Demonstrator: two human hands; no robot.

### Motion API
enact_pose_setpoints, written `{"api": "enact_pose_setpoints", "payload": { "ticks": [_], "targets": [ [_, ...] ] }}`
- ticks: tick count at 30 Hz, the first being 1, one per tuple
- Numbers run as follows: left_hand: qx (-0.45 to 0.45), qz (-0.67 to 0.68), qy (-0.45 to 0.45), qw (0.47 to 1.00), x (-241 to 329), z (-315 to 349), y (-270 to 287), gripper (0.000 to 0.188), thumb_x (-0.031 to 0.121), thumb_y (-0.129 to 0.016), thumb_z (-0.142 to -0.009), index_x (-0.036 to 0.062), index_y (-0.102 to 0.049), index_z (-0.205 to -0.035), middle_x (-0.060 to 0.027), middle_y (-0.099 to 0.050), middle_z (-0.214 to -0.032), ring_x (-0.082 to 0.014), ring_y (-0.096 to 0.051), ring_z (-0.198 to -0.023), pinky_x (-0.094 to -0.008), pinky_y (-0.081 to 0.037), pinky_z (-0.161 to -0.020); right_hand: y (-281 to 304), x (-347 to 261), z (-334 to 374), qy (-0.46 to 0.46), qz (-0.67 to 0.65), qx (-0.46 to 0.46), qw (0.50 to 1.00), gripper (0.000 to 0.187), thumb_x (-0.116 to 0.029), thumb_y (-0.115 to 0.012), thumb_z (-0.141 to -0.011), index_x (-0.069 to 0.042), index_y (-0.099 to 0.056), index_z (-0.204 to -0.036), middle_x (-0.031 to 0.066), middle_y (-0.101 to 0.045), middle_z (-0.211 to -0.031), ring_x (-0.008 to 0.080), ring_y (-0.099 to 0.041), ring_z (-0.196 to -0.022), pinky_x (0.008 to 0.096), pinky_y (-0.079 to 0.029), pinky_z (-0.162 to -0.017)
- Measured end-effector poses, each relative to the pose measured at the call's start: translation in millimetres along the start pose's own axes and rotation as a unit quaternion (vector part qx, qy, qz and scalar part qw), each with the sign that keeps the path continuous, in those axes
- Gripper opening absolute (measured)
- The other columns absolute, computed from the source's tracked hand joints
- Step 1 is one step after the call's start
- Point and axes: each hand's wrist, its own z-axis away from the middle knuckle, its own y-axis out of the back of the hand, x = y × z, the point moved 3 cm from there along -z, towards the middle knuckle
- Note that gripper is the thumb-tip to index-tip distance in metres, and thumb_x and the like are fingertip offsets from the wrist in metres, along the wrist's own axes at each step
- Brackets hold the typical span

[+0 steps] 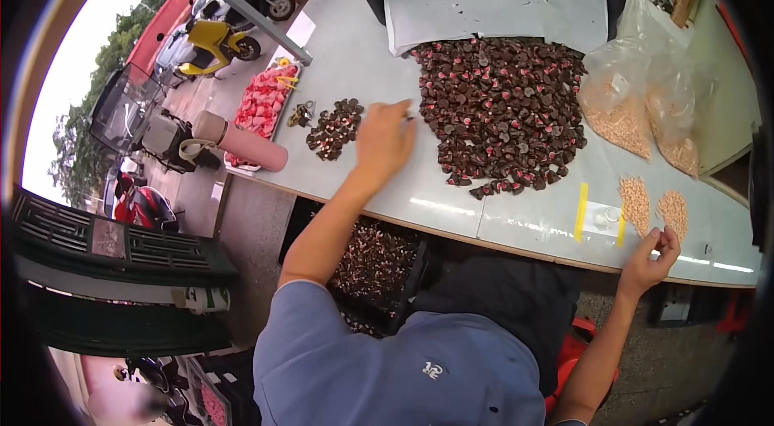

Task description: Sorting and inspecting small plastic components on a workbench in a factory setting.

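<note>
Dark brown pieces (pixel 504 116), where do they lie?
Heaped broadly on the bench (pixel 516 220), just right of upper centre in the frame, with a smaller pile (pixel 332 132) to the left.
And each grip?
Left hand (pixel 387 140) between those two, right hand (pixel 651 261) at the pale pellets (pixel 634 204), lower right; whether either grip is spread or pinching, I cannot tell
</note>
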Motion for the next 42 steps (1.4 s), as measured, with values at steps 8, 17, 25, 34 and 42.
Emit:
{"api": "enact_pose_setpoints", "payload": {
  "ticks": [8, 17, 25, 34, 42],
  "targets": [
    [0.012, -0.126, 0.024, 0.992, -48.0, 14.7, 15.8, 0.029, 0.009, -0.068, -0.079, 0.0025, -0.064, -0.108, -0.0131, -0.066, -0.098, -0.0326, -0.057, -0.099, -0.0432, -0.045, -0.086, -2.4, 1.6, -0.5, -0.008, -0.007, -0.009, 1.000, 0.024, -0.010, -0.060, -0.096, 0.003, -0.056, -0.117, 0.0042, -0.058, -0.092, 0.0114, -0.053, -0.084, 0.0255, -0.044, -0.077],
    [-0.119, 0.187, -0.003, 0.975, 4.3, -15.4, -26.6, 0.032, 0.018, -0.063, -0.091, 0.0057, -0.061, -0.121, -0.0154, -0.055, -0.128, -0.0336, -0.050, -0.121, -0.0417, -0.039, -0.104, -1.8, -0.4, 0.6, -0.018, 0.005, -0.010, 1.000, 0.022, -0.009, -0.059, -0.096, 0.003, -0.057, -0.114, 0.0054, -0.059, -0.096, 0.0126, -0.054, -0.087, 0.0267, -0.044, -0.079],
    [-0.189, 0.104, -0.052, 0.975, 8.8, 10.3, -32.7, 0.057, 0.032, -0.052, -0.097, 0.0100, -0.038, -0.148, -0.0219, -0.025, -0.156, -0.0432, -0.021, -0.144, -0.0487, -0.021, -0.117, -0.3, -7.6, -1.8, -0.012, 0.006, -0.011, 1.000, 0.018, -0.006, -0.061, -0.094, 0.004, -0.058, -0.108, 0.0066, -0.060, -0.095, 0.0147, -0.055, -0.086, 0.0282, -0.045, -0.080],
    [-0.154, 0.110, -0.064, 0.980, 28.1, 4.6, -22.1, 0.068, 0.043, -0.056, -0.093, 0.0130, -0.035, -0.150, -0.0186, -0.021, -0.158, -0.0423, -0.018, -0.146, -0.0540, -0.018, -0.116, 1.3, -6.9, -1.8, -0.018, 0.012, -0.012, 1.000, 0.016, -0.006, -0.061, -0.094, 0.004, -0.059, -0.106, 0.0069, -0.061, -0.095, 0.0149, -0.055, -0.086, 0.0283, -0.045, -0.079],
    [-0.233, 0.027, -0.124, 0.964, 49.7, 2.0, -31.5, 0.070, 0.048, -0.054, -0.092, 0.0151, -0.035, -0.151, -0.0140, -0.024, -0.159, -0.0349, -0.021, -0.147, -0.0564, -0.015, -0.116, -2.3, -11.1, -0.7, -0.024, 0.007, -0.019, 1.000, 0.015, -0.007, -0.060, -0.094, 0.002, -0.060, -0.106, 0.0049, -0.060, -0.093, 0.0125, -0.053, -0.084, 0.0258, -0.045, -0.078]
  ]
}}
